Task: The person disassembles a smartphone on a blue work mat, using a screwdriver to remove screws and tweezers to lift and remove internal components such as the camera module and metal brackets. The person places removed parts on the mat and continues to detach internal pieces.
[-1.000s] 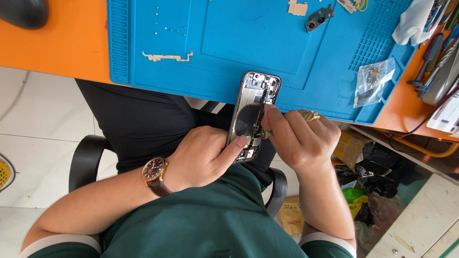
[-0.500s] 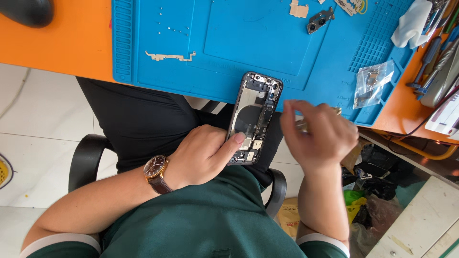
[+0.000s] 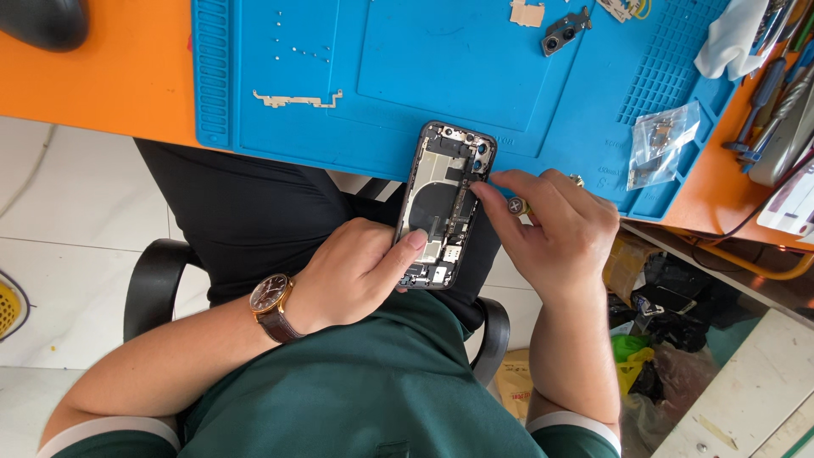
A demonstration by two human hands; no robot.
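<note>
Black opened phone (image 3: 445,203), circuitry exposed

right hand (image 3: 560,233) back at opened phone (image 3: 447,203), black disc gone

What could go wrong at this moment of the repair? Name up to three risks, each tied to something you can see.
1. The opened phone is held by the left hand over the lap, only its top end near the blue mat; it might slip and fall.
2. The right hand works a small screwdriver at the phone's edge; a slip could scratch exposed parts.
3. Tiny screws lie loose on the mat and could get lost.
</note>
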